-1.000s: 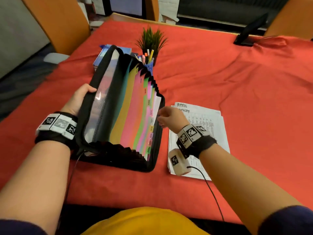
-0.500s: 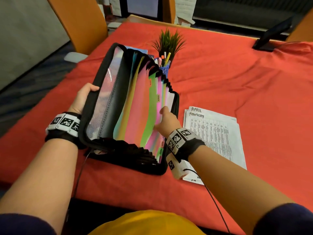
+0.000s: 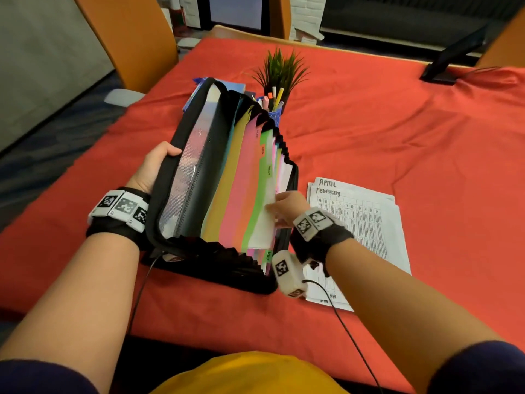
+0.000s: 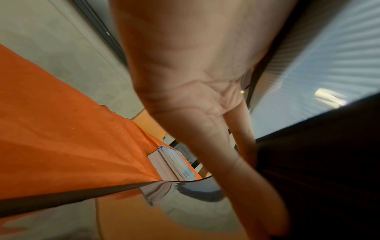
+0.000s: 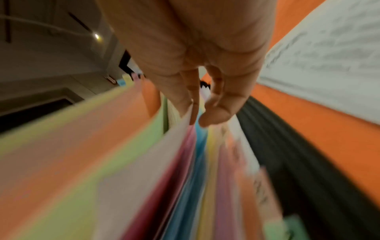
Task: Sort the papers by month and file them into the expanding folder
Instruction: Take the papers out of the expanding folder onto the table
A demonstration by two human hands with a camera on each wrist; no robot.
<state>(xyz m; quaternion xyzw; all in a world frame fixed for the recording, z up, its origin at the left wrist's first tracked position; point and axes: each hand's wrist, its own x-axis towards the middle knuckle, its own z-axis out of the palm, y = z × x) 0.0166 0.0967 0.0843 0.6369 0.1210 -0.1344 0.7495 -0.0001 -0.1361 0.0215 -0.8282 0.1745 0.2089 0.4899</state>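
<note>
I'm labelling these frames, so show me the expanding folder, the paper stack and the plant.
expanding folder (image 3: 181,155): head view, black left cover edge.
paper stack (image 3: 366,220): head view, top sheet's printed table.
plant (image 3: 279,69): head view, green leaves.

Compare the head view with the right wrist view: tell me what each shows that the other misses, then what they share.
Only the head view shows the left hand holding the folder's black cover, the MAY tab, the potted plant, and the top sheet's "February" heading.

Only the right wrist view shows the right hand's fingertips among the dividers, at a white sheet's edge.

Both show the right hand, the expanding folder, the paper stack and the red tablecloth.
</note>
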